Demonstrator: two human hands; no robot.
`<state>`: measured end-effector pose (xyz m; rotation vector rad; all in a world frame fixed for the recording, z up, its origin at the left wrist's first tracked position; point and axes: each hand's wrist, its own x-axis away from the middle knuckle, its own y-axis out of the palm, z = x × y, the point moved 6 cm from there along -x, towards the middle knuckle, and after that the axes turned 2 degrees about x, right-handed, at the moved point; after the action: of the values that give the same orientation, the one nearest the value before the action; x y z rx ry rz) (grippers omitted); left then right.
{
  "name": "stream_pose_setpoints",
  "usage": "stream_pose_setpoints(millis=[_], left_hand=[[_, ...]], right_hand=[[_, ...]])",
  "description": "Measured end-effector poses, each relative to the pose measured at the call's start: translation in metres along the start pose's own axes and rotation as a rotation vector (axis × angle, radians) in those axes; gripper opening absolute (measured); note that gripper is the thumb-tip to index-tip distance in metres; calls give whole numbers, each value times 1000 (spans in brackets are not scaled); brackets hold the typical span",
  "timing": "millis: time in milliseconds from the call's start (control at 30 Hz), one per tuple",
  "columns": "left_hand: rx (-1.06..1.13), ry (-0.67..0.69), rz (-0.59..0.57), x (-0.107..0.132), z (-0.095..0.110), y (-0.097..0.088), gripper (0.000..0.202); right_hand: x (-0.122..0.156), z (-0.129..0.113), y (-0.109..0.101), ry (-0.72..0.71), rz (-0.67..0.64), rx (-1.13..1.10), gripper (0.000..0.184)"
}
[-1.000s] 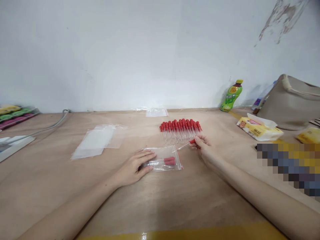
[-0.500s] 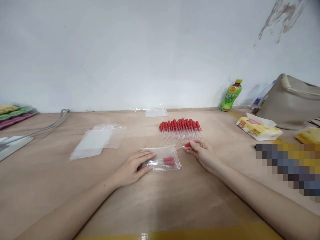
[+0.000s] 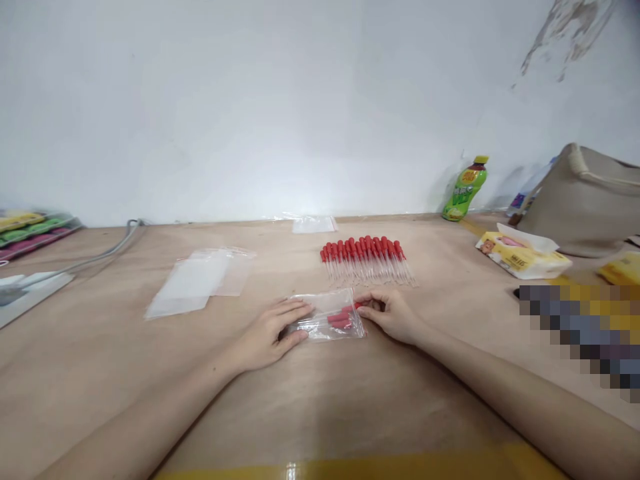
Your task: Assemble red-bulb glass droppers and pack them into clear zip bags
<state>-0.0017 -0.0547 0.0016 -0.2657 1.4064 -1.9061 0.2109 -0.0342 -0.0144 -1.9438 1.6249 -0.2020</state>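
Note:
A clear zip bag [image 3: 325,301] lies flat on the table with its red-edged mouth towards the right. My left hand [image 3: 270,335] rests on the bag's left end, fingers stretched out. Two red-capped glass droppers [image 3: 340,319] are inside the bag. At the mouth, my right hand [image 3: 393,317] pinches the red bulb of a third dropper [image 3: 349,309], most of which is within the bag. Behind the bag, a row of several more red-capped droppers [image 3: 365,250] lies side by side, thin ends towards me.
Flat clear bags [image 3: 187,283] are stacked at the left, and another bag [image 3: 314,225] lies by the wall. On the right are a green bottle [image 3: 465,190], a tissue pack [image 3: 525,253] and a beige handbag [image 3: 583,200]. A grey cable [image 3: 107,252] runs at the left.
My right hand has moved left to the bag's mouth, and its dropper has slid in up to the red bulb. My left hand stays on the bag.

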Motion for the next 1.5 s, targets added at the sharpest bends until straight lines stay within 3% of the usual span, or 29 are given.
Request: stream_pose_setpoints(millis=[133,333,433,533,700,800,900,1033,1300,1500], left_hand=[[10,26,12,0,1,0,42],[36,29,24,1,0,0,42],[46,40,27,1,0,0,41],[25,27,11,1,-2,2,41],[-4,34,29,2,0,0,41],[-3,44,37,2,0,-1,40],[7,51,37,1,0,0,40],[15,46,39,2,-1,1,40],[39,30,19,2,-3,2,41],[27,37,14,1,-2,2,41]], right_hand=[[-6,-7,8,-46,-48,-13,16],[-11,1,25,59,-40,-270,14],[-9,-3,26,51,-26,-254,16],[-10,-4,13,49,51,-115,16],[-32,-1,-32,-85,292,382,14],[-54,11,-58,-59,402,575,19],[-75,20,-69,4,420,758,30],[-97,26,-65,80,378,876,35],[-114,30,-70,238,485,740,26],[-113,31,-80,239,518,364,23]])
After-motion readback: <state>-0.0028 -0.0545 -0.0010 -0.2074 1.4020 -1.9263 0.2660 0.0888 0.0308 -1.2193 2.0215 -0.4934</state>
